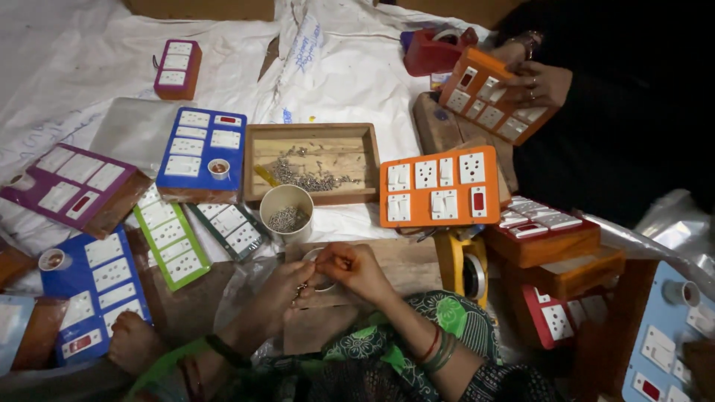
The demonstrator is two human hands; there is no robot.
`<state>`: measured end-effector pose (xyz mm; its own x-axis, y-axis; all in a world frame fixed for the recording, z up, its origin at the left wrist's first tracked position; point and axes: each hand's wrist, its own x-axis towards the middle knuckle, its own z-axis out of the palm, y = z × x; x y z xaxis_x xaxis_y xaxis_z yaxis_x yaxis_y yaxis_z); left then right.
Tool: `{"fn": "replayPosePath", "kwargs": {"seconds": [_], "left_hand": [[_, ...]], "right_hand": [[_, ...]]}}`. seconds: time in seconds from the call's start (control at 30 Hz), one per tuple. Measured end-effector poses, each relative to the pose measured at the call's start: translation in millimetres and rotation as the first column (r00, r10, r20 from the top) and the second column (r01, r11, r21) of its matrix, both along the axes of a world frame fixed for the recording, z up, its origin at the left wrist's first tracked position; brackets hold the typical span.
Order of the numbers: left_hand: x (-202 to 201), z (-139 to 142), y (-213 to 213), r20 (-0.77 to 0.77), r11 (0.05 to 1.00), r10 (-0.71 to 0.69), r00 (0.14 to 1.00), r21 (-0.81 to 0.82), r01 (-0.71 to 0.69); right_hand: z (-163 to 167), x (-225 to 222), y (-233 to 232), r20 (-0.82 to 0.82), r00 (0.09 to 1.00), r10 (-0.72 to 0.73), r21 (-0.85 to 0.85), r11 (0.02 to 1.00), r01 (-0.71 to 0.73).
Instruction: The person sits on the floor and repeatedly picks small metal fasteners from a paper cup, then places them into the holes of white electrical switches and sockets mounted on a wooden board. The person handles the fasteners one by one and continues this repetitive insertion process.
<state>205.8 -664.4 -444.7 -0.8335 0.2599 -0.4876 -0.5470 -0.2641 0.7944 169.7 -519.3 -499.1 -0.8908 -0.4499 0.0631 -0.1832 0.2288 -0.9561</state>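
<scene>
Below, head view: the left hand (287, 286) and the right hand (356, 268) meet over a small white cup (316, 269) that rests on a bare wooden board (402, 260). The right hand's fingertips are pressed together in a pinch at the cup's rim; what they pinch is too small to tell. The left hand's fingers curl beside the cup, and whether its grip is closed cannot be told. Just beyond stands a paper cup (287, 212) holding small metal screws, touching a wooden tray (313, 162) with more screws. An orange switch board (438, 186) lies right of the tray, a blue switch board (199, 152) to its left. Upper right, another person's hand (532, 82) holds a second orange board (491, 97).
</scene>
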Motion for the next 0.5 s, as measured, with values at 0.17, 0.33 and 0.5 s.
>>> {"fn": "replayPosePath", "kwargs": {"seconds": [0.17, 0.33, 0.5], "left_hand": [[10.6, 5.2, -19.6, 0.032, 0.995, -0.042, 0.999, -0.084, 0.044], [11.5, 6.5, -25.2, 0.038, 0.985, -0.051, 0.998, -0.165, 0.056], [3.9, -2.4, -26.2, -0.133, 0.985, -0.041, 0.990, -0.174, 0.017]], "right_hand": [[-1.0, 2.0, -11.0, -0.047, 0.997, 0.059, -0.100, 0.993, -0.063], [-1.1, 6.5, -19.8, -0.001, 0.996, 0.087, -0.158, 0.984, -0.086], [-2.3, 6.7, -30.2, 0.083, 0.996, 0.043, 0.072, 0.996, -0.049]]}}
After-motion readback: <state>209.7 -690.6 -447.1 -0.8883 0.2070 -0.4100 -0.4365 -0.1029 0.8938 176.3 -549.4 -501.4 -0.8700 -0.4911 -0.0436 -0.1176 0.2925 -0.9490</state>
